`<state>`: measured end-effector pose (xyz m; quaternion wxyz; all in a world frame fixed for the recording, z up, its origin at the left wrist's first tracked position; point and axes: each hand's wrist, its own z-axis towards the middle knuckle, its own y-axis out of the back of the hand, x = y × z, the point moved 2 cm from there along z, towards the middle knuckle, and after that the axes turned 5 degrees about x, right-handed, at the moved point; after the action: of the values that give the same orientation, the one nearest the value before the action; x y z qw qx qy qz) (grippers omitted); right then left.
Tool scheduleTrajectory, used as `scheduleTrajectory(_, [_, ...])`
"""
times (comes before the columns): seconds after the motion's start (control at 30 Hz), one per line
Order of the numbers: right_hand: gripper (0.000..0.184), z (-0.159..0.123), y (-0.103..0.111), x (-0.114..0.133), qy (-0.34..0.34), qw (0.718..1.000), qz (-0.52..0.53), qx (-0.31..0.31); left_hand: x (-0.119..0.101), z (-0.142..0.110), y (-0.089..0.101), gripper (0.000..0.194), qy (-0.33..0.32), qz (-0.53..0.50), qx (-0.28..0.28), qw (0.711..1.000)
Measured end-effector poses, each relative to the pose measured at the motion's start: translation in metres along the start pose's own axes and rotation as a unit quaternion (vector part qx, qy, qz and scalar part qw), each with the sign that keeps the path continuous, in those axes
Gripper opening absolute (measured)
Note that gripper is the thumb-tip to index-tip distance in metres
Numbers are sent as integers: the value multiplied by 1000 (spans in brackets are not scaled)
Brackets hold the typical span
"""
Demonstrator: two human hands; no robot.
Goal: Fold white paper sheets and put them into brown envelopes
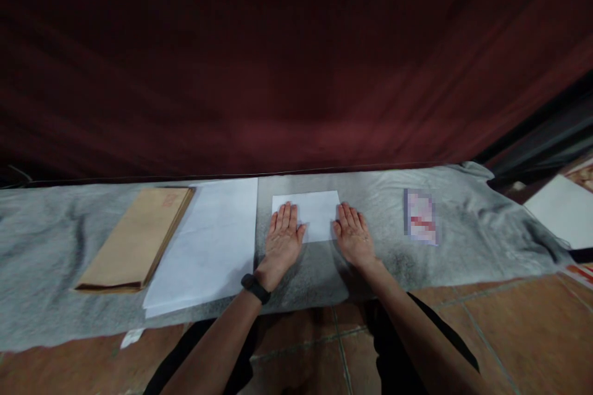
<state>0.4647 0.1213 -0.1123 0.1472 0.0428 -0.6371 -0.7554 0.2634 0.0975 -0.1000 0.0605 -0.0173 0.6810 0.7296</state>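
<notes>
A white rectangle of paper [319, 215], perhaps folded, lies flat on a grey cloth [384, 197] in front of me. My left hand [283, 236] rests palm down on its left end, fingers stretched forward. Palm down at the right end lies my right hand [354, 236], its fingers also straight and its thumb by the paper's edge. Neither hand grips anything. Left of my left hand is a stack of larger white sheets [213, 241], and beyond it a pile of brown paper envelopes [136, 237] partly overlaps those sheets.
To the right lies a small blurred packet [421, 217] with a red band. A dark red curtain [296, 74] hangs behind the cloth. Brown floor tiles [306, 370] run along the near edge, and a white board or sheet [563, 210] is at the far right.
</notes>
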Motion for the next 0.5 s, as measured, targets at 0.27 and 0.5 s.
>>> scheduleTrajectory(0.27, [55,8,16,3,13,997,82,1,-1,-1,2,60,2,6,2,1000])
scheduleTrajectory(0.5, [53,26,15,53,127,974,186,31,-1,0,5,58,-3,2,4,1000])
